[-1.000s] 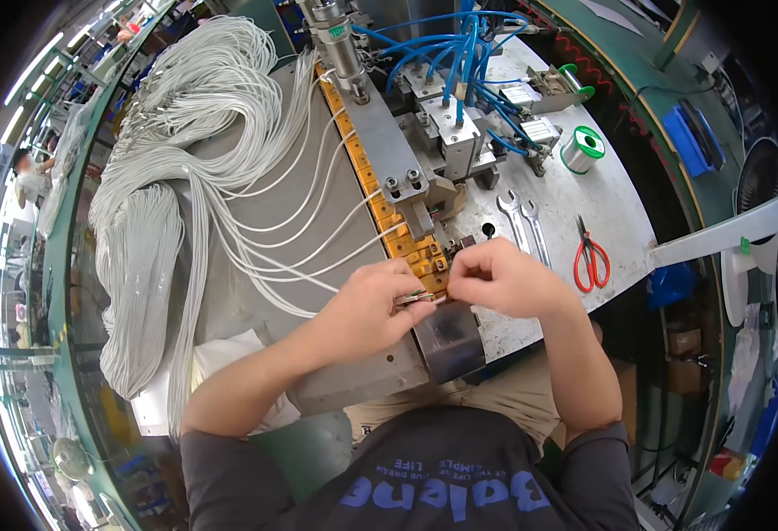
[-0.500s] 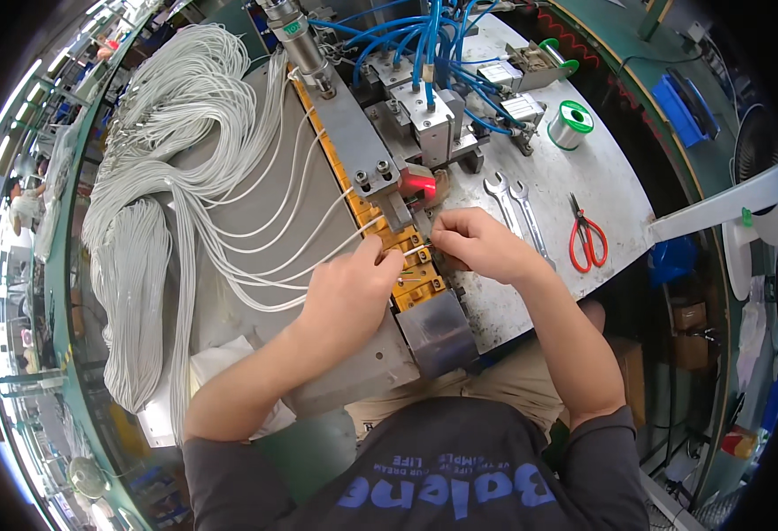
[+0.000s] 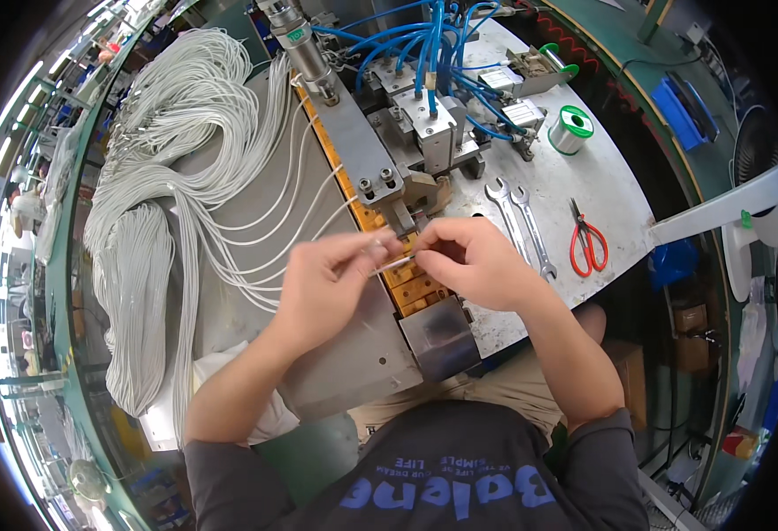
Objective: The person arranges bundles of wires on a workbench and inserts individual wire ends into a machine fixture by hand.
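My left hand (image 3: 323,285) is closed in a pinch on a white cable (image 3: 394,265), close to its end. From the other side, the fingertips of my right hand (image 3: 476,265) pinch together at the tip of the same cable. Both hands hover over the near part of an orange fixture strip (image 3: 420,292), just in front of the metal head of a press (image 3: 398,217). Other white cables run from the left into the strip. My fingers hide the finer detail of the cable tip.
A large bundle of white cables (image 3: 132,292) covers the left of the bench. Right of the machine lie two wrenches (image 3: 531,232), red-handled scissors (image 3: 589,243) and a solder spool (image 3: 570,131). Blue air hoses (image 3: 433,53) hang over the far side. A metal block (image 3: 440,338) ends the strip.
The left hand has drawn back left with the cable, now lifted off the strip. The right hand has shifted left and slightly nearer. The red glow at the press head has gone.
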`<state>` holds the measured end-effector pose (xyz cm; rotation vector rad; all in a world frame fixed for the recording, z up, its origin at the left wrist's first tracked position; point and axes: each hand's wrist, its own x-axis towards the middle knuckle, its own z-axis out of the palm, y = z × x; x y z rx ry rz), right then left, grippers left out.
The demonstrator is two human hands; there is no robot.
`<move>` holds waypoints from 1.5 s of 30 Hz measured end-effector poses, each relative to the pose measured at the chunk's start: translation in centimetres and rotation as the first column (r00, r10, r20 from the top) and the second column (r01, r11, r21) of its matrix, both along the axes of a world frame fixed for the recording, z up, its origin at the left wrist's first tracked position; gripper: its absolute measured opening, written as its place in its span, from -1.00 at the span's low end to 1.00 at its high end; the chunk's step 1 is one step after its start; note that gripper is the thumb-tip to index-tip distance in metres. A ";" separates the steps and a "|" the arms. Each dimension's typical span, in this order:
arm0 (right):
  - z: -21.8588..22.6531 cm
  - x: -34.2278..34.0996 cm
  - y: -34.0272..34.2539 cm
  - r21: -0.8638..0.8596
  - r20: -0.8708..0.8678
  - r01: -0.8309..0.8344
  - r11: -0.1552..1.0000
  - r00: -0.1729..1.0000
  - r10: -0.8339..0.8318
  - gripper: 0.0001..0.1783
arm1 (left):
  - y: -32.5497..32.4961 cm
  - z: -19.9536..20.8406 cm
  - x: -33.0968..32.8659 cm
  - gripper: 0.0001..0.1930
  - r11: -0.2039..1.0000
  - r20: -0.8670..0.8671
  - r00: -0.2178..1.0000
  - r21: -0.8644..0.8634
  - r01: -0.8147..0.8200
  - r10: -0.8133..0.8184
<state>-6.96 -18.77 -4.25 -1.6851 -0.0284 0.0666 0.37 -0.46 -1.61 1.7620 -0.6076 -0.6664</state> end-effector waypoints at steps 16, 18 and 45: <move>0.7 -1.1 -0.9 0.069 -0.115 -0.081 0.994 0.989 0.089 -0.92 | 0.1 0.6 -1.0 -0.91 0.983 0.132 0.982 0.142 0.119 -0.138; 1.1 -1.3 -0.6 0.037 -0.142 -0.039 0.999 0.989 0.044 -0.92 | -0.2 0.2 -1.1 -0.92 0.983 0.200 0.966 0.121 0.139 -0.161; -2.4 0.5 -2.4 -0.015 -0.279 0.048 0.999 0.959 -0.050 -0.85 | 0.1 -2.0 -0.1 -0.92 0.955 0.690 0.684 0.294 0.035 -0.237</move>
